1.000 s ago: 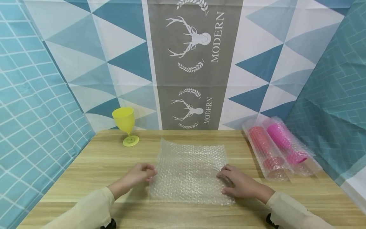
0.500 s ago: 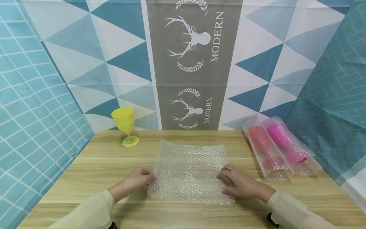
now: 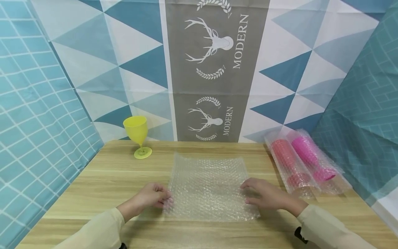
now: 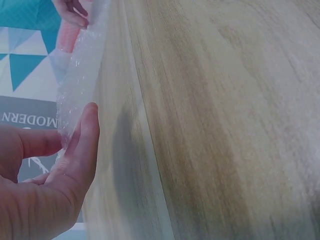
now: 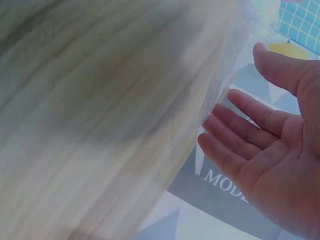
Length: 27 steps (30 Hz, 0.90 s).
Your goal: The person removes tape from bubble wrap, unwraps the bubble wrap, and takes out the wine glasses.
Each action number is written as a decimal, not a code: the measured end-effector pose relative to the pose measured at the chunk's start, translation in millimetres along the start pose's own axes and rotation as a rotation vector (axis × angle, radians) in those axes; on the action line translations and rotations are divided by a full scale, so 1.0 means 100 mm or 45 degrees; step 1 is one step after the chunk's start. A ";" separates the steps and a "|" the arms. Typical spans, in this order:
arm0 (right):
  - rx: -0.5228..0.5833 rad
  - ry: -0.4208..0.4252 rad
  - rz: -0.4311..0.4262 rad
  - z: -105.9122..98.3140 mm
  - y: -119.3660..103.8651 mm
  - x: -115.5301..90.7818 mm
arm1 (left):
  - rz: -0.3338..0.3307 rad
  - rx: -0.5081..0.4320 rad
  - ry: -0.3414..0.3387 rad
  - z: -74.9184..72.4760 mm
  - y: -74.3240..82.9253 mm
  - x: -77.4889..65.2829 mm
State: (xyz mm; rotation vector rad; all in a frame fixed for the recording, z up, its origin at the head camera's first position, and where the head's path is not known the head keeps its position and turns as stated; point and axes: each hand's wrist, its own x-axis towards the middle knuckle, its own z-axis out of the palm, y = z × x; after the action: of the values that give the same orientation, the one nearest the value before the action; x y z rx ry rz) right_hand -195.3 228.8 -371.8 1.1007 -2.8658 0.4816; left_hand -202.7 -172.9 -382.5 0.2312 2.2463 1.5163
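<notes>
A clear piece of bubble wrap (image 3: 208, 192) lies on the wooden table in front of me. Its left edge is pinched between the thumb and fingers of my left hand (image 3: 150, 197); the left wrist view shows that edge of the bubble wrap (image 4: 82, 70) lifted between the fingers of the left hand (image 4: 55, 170). At the right edge is my right hand (image 3: 267, 195), its thumb apart from the fingers. In the right wrist view the right hand (image 5: 272, 135) has loosely extended fingers and grips nothing; I cannot tell whether its fingertips touch the bubble wrap.
A yellow goblet (image 3: 136, 131) stands upright at the back left of the wooden table (image 3: 105, 193). At the back right lie a red goblet (image 3: 284, 154) and a pink goblet (image 3: 306, 150), each in bubble wrap, side by side. Patterned cloth walls close in the back and sides.
My left hand has taken hold of the bubble wrap's left edge. My right hand has shifted slightly right, its fingers more extended. The head view has turned a little.
</notes>
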 end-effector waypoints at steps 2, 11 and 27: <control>-0.017 0.019 -0.011 -0.02 0.01 -0.01 | -0.002 -0.001 0.014 0.01 0.00 0.00; -0.029 0.018 0.018 -0.15 0.07 -0.11 | -0.006 0.023 0.011 0.01 0.00 -0.02; -0.192 0.075 0.335 -0.79 0.31 -0.24 | -0.036 0.033 0.080 0.06 -0.01 -0.03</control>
State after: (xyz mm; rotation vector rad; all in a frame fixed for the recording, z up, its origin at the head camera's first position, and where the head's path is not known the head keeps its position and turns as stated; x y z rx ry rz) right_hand -203.4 289.7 -308.8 0.6806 -2.9497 0.2939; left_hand -197.7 -169.2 -384.9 0.1610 2.3098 1.5005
